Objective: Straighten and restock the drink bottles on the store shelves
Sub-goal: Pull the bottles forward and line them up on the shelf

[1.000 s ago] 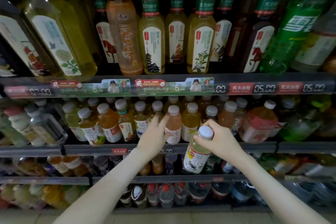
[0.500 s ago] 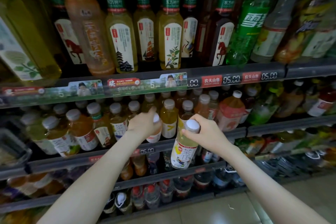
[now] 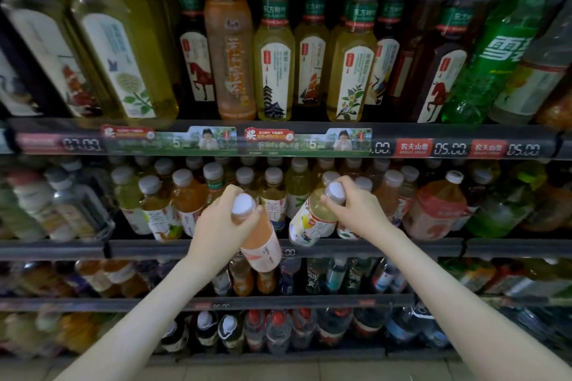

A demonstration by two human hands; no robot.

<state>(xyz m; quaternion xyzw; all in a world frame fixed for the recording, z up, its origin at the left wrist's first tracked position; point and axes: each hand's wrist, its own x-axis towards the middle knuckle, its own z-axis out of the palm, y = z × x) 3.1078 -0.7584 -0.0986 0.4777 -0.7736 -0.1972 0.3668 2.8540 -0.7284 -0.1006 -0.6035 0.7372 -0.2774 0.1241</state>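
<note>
Before the middle shelf (image 3: 418,247), the left hand (image 3: 221,227) has fingers (image 3: 228,195) clamped round the neck of a peach plastic bottle (image 3: 261,241). The right hand (image 3: 356,210) likewise clamps a tilted pale-yellow plastic bottle (image 3: 311,221), its base at the shelf edge.

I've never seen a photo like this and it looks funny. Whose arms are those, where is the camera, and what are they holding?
Those are a person's two bare arms, not a machine. The camera sits on the person's head and looks forward and down, so you see what they see. Its wide lens bends the edges. In front are store shelves packed with drinks: tall tea bottles on top, smaller ones lower down. The left hand grips a peach-coloured bottle by its neck, tilted, out in front of the shelf edge. The right hand grips a pale yellow tea bottle near its white cap, also tilted, at the shelf's front.
</note>
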